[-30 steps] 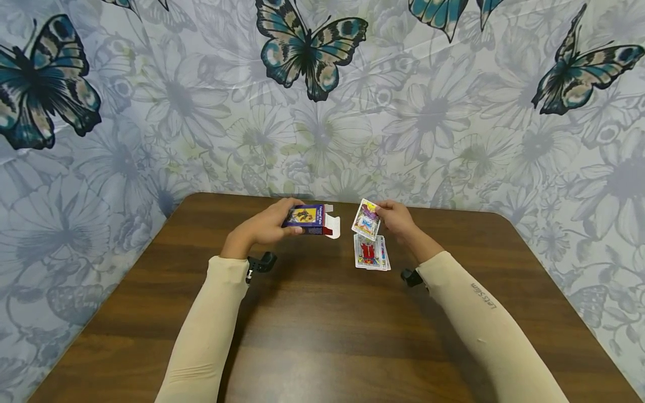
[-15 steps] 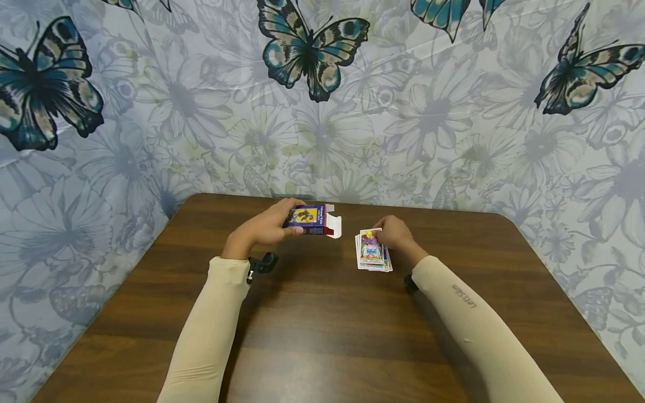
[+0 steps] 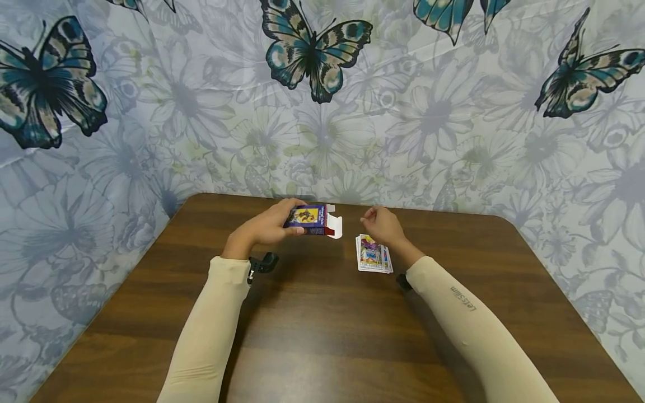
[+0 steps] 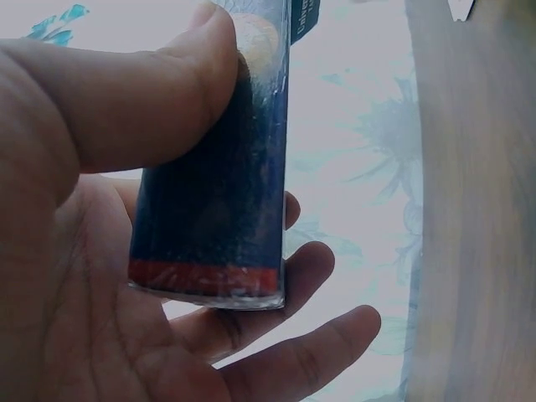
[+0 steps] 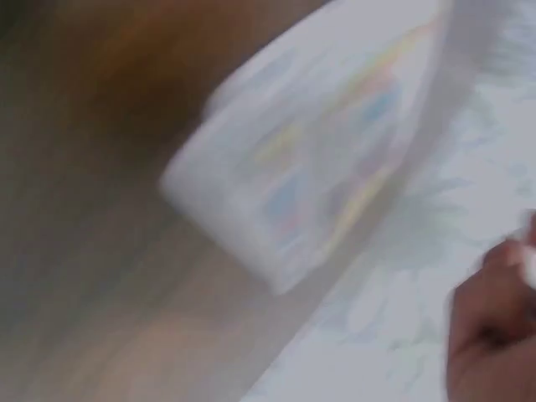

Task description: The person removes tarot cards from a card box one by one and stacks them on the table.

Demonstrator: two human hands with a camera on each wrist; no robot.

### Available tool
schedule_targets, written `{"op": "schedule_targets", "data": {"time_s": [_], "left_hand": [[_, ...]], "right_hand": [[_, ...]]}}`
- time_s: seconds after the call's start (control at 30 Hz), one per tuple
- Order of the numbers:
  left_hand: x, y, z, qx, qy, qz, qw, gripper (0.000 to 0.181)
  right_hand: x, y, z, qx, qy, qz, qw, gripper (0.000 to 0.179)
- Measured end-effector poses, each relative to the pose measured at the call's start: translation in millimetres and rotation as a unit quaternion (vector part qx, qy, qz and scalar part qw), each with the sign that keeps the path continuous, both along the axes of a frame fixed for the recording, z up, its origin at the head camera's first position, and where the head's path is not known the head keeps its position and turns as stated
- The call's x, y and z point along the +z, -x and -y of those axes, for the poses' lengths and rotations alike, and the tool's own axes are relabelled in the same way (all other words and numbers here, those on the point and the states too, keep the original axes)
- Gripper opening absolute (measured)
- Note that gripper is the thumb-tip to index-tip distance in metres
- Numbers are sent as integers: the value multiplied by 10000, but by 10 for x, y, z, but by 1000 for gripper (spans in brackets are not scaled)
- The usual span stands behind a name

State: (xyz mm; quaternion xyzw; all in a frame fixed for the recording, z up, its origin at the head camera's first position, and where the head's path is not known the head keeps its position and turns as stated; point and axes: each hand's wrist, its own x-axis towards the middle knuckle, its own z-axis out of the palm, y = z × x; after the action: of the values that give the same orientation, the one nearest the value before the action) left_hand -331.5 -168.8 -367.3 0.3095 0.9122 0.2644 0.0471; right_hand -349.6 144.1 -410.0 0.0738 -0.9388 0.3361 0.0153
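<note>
In my left hand (image 3: 267, 224) I hold a dark blue tarot card box (image 3: 307, 220) with a yellow picture on its face. Its white end flap (image 3: 334, 225) stands open toward the right. In the left wrist view the thumb lies across the box (image 4: 209, 218), fingers behind it. My right hand (image 3: 384, 226) hovers just above and behind a small stack of colourful tarot cards (image 3: 372, 256), with loosely curled fingers and no card visible in them. The right wrist view shows the cards (image 5: 293, 159) blurred, and part of the right hand (image 5: 494, 327).
The brown wooden table (image 3: 302, 336) reaches back to a hanging cloth (image 3: 322, 145) printed with butterflies and flowers. A dark wrist camera (image 3: 263, 263) is strapped to the left wrist.
My right hand brought a card down onto the stack, let go of it, and moved up and slightly left. The left hand and box stayed nearly still.
</note>
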Motion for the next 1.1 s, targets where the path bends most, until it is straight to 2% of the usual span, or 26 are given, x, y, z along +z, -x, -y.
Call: {"op": "schedule_targets", "data": {"time_s": [0.03,0.07,0.13,0.17,0.2,0.23,0.27,0.4,0.5,0.8,1.1], "left_hand": [[2,0,-2,-2,1,0,10000,63],[4,2,-4,10,-7,5,10000,63],[12,4,-7,13,-11,-31,10000,63],[15,5,-8,11,-16,-51,10000,63],[19,4,-8,18,-17,-51,10000,63],[20,3,-8,17,-16,-53,10000,63],[20,2,-9,20,-19,-46,10000,63],[8,-8,-8,-23,-36,-17,10000,63],[-3,-15,-15,-26,-44,-11,10000,63],[2,-27,-32,13,46,-91,9999,63],[5,-31,-24,52,132,-146,9998,63]], "right_hand": [[39,-13,45,172,713,20,9973,23],[81,-25,89,403,1464,110,9883,22],[167,-59,174,898,2795,576,9542,22],[204,-75,214,1086,3246,913,9352,22],[235,-93,249,1245,3528,1292,9183,22],[258,-110,280,1375,3608,1626,9080,23],[270,-125,307,1472,3491,1894,9059,24],[250,-168,397,1493,2509,2480,9237,31],[212,-189,456,1419,2193,2607,9294,31],[205,-220,497,1370,1974,2244,9444,29],[235,-220,230,1210,2285,2261,9392,24]]}}
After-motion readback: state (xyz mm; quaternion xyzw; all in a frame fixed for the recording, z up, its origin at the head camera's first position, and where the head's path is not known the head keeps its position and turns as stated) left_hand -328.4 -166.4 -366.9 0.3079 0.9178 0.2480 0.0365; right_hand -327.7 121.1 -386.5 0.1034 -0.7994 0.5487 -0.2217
